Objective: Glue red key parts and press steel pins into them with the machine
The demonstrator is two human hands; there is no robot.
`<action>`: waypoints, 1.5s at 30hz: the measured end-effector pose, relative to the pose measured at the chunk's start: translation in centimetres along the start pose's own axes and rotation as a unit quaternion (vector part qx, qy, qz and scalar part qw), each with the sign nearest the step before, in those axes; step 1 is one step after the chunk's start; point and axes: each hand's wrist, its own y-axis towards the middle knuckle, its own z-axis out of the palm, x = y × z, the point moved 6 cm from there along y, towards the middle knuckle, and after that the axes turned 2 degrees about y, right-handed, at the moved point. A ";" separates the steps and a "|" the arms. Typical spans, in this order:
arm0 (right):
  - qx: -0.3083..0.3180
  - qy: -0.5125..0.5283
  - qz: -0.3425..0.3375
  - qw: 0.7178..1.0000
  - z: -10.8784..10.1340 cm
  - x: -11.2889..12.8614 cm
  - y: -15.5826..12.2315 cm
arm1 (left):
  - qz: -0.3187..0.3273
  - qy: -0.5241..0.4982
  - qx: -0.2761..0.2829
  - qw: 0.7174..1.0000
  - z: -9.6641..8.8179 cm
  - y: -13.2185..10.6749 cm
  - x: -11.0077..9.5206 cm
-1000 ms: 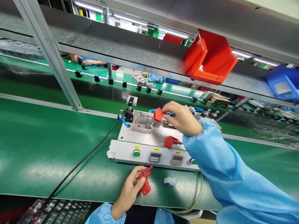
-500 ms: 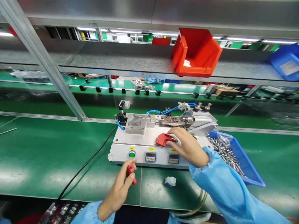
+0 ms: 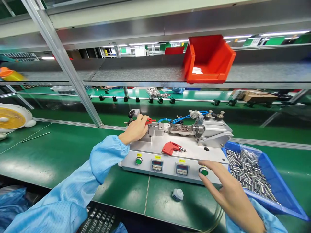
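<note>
My left hand (image 3: 136,128) is closed on a small red plastic piece (image 3: 151,121) at the metal holder (image 3: 147,136) on the left of the bench machine (image 3: 155,147). Its fingers cover most of the piece. On the machine's white top lies a red pistol-shaped plastic part (image 3: 170,148), a metal pin sticking out of its right end. My right hand (image 3: 224,186) holds nothing; thumb and forefinger are spread beside the right green button (image 3: 204,171). A second green button (image 3: 138,161) is at the front left of the machine.
A blue bin (image 3: 279,174) of metal pins stands right of the machine. A small whitish cap-like object (image 3: 178,194) lies in front. A red bin (image 3: 209,61) sits on the shelf above; a metal post (image 3: 70,74) slants down at left. A fan-like round object (image 3: 13,118) is far left.
My left hand has moved up and forward with its red piece to the holder. My right hand has let go of the pistol-shaped part and come back right, near the button.
</note>
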 end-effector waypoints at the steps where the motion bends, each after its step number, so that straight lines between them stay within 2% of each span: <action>1: 0.000 -0.001 -0.001 1.000 -0.3 -0.1 -0.2 | -0.002 0.003 0.002 1.000 0.1 -0.1 -0.1; 5: -0.003 0.005 -0.001 1.000 -0.4 -0.4 -0.2 | -0.009 0.023 0.017 1.000 0.2 -0.7 0.3; 10: 0.005 0.025 -0.001 1.000 0.9 -0.2 0.4 | -0.015 0.042 0.030 0.999 0.2 -0.9 0.5; 18: 0.010 0.037 0.007 0.999 1.1 -0.4 0.5 | -0.020 0.060 0.013 0.998 0.3 -0.4 0.6; 24: 0.017 0.038 0.011 0.999 1.5 -0.3 0.4 | -0.011 0.051 0.022 0.998 0.6 -0.7 1.0; 30: 0.003 0.035 0.021 0.999 1.1 -0.8 0.5 | 0.012 0.039 -0.046 0.998 0.6 -2.3 1.2; 34: -0.019 -0.007 0.051 0.999 1.2 -1.7 0.6 | 0.037 0.023 -0.050 0.998 0.5 -2.5 1.7; 37: -0.033 -0.065 0.071 0.995 1.6 -2.3 -0.1 | 0.084 0.000 -0.093 0.992 0.7 -4.5 1.5; 40: 0.007 -0.077 0.088 0.993 2.5 -3.0 -1.4 | 0.163 -0.041 -0.150 0.974 2.3 -8.9 0.6; 43: 0.032 -0.040 0.100 0.994 2.5 -3.7 -2.1 | 0.191 -0.034 -0.148 0.970 4.7 -13.0 0.2; 45: 0.050 0.003 0.104 0.993 2.2 -4.1 -2.0 | 0.190 -0.024 -0.130 0.973 5.8 -14.4 0.3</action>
